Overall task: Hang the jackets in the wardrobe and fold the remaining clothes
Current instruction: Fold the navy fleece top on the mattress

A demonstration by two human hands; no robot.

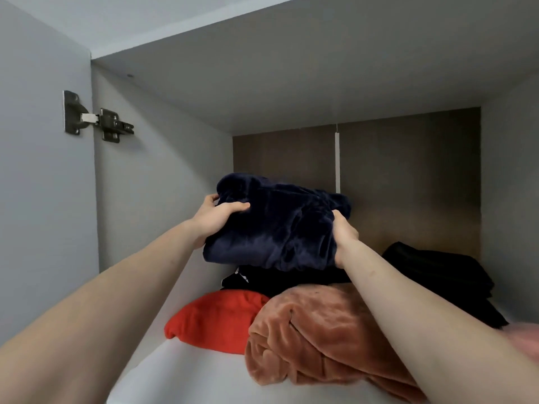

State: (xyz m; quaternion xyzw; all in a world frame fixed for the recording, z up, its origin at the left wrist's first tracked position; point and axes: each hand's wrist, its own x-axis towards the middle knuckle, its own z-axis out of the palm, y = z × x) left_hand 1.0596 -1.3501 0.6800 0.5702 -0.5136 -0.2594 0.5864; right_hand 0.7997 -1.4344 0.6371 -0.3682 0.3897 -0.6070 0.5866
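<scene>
The wardrobe shelf (pixel 180 371) filled the lower part of the view, pale and smooth, under a low top panel, with a door hinge (pixel 97 116) on the left wall. On it lay a rust-brown plush bundle (pixel 315 339) at the front, a black pile (pixel 443 275) behind it to the right, and a red garment (pixel 215 319) to the left, touching the brown one. Above these, both hands held a folded navy bundle (pixel 277 225) up in the compartment, its underside just over, perhaps touching, a dark garment (pixel 277 279) on the stack.

The left hand (pixel 213 218) gripped the bundle's left edge, thumb on top and fingers curled under and behind. The right hand (pixel 344 234) clamped the right edge, fingers wrapped round the fabric and largely hidden by it.

The main risk looked to be the fold itself: soft, thick fabric held only at two edges could sag in the middle and open if either grip slackened. Set down off-centre on that uneven dark heap, it might well slide toward the red garment or tip forward over the brown bundle and off the shelf. Pushing it deep could also drag the layer underneath out of shape.
</scene>
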